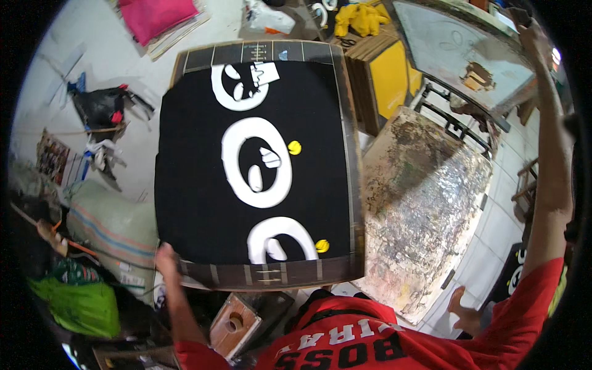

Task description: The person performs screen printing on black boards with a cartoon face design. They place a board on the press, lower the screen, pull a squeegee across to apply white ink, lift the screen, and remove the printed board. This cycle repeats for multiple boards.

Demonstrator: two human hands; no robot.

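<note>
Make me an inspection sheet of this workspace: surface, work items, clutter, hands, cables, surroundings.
Surface: paint-stained tabletop, right of the board.
Work items: black fabric with white and yellow shapes, lying on a dark board; framed panel at upper right.
Clutter: woven sack, pink fabric item, yellow bundle.
Hands: left hand at the board's near-left corner; right hand near the panel's far corner; grips unclear.
Cables: nothing seen for certain.
Surroundings: pale tiled floor.

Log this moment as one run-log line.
left hand: at near left corner of board | right hand: raised beside pale panel, grip unclear | black cloth: flat on board, white and yellow shapes
</note>
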